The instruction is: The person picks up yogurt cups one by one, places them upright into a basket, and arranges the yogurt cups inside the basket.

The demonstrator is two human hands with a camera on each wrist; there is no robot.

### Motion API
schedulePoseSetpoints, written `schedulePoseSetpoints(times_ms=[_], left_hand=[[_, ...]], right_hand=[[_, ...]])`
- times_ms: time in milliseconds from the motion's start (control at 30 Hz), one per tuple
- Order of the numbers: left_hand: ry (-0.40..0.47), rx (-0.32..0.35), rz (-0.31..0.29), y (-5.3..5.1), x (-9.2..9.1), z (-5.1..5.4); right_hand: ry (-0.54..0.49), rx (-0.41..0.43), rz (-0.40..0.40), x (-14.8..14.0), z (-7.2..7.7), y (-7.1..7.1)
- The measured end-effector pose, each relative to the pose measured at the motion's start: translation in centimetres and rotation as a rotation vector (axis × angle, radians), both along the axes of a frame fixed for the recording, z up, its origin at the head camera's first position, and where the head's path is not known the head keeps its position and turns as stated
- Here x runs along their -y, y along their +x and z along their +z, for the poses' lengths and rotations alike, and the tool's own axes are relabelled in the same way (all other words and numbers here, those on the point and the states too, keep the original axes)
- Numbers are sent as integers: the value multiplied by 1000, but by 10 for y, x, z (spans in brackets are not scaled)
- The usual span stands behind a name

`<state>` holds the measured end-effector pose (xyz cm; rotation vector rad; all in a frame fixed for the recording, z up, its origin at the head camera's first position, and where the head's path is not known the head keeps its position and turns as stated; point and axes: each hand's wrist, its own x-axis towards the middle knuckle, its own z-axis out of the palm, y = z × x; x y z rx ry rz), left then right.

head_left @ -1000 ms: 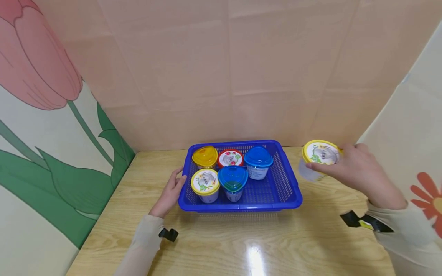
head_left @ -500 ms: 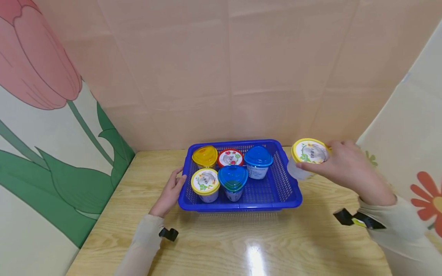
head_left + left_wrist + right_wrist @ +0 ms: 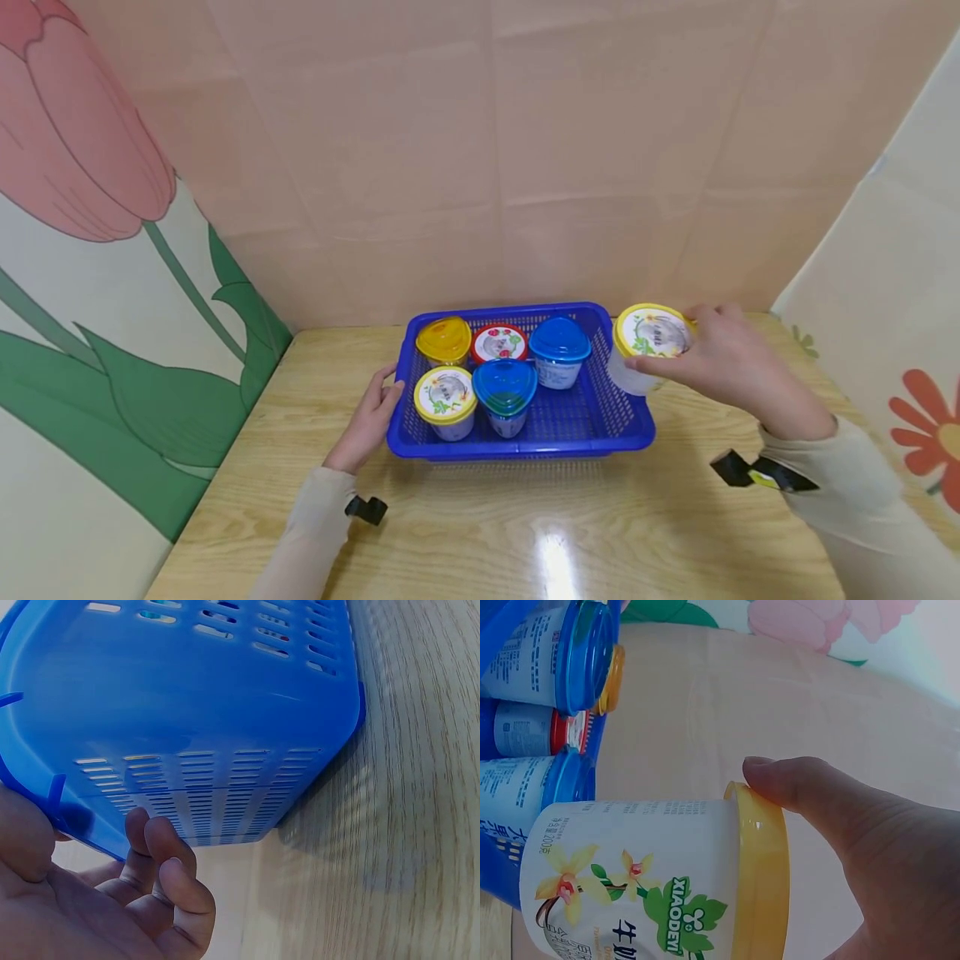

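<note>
My right hand [image 3: 731, 362] grips a white tub [image 3: 633, 375] by its yellow lid [image 3: 763, 870], holding it over the right rim of a blue plastic basket [image 3: 517, 450]. Flower pictures and print cover the tub's side in the right wrist view. My left hand [image 3: 367, 421] holds the basket's left rim; in the left wrist view [image 3: 112, 900] its thumb is on the rim and its other fingers curl beside the perforated wall. Inside the basket stand two blue-lidded tubs [image 3: 560, 354], a yellow heart-shaped-lidded tub [image 3: 445, 340], a red-lidded tub [image 3: 500, 343] and another yellow-lidded tub [image 3: 446, 400].
The basket sits on a wood-grain table [image 3: 480, 533], near the beige back wall [image 3: 495, 167]. Bare basket floor [image 3: 577, 417] shows at its front right. Flower-printed side panels stand at the left [image 3: 90, 333] and right [image 3: 900, 292].
My right hand has moved left with the yellow-lidded tub, from beside the basket to over its right rim. The left hand and the basket have stayed in place.
</note>
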<state>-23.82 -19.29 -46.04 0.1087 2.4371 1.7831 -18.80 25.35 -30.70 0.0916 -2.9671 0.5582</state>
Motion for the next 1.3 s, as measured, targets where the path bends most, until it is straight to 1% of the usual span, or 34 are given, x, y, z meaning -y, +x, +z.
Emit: schedulePoseSetpoints(times_ms=[133, 200, 267, 333, 433, 500, 533, 633, 767, 833, 900, 1133, 1300], left_hand=[[1, 6, 4, 0, 0, -1], [5, 0, -4, -1, 0, 0], [9, 8, -11, 3, -1, 8], [12, 6, -15, 2, -1, 8], [10, 10, -13, 2, -1, 7], [2, 0, -6, -1, 1, 0], [-1, 0, -5, -1, 0, 0], [2, 6, -9, 1, 0, 4], [11, 25, -25, 4, -2, 14], [10, 31, -26, 4, -2, 15], [6, 27, -25, 3, -2, 14], [10, -5, -3, -1, 1, 0], [1, -6, 1, 0, 1, -2]], right_hand=[[5, 8, 13, 4, -1, -1], [7, 4, 22, 7, -2, -1], [9, -8, 33, 9, -2, -2], [7, -13, 45, 11, -3, -2], [3, -15, 60, 14, -4, -3], [-5, -4, 68, 16, -6, -3], [-9, -1, 71, 17, -6, -3], [-19, 10, 82, 19, -8, -5], [-21, 19, 97, 22, -10, -7], [-23, 21, 102, 23, -10, -8], [-30, 25, 102, 25, -10, -8], [-47, 46, 112, 29, -11, -11], [-61, 63, 115, 31, -12, -11]])
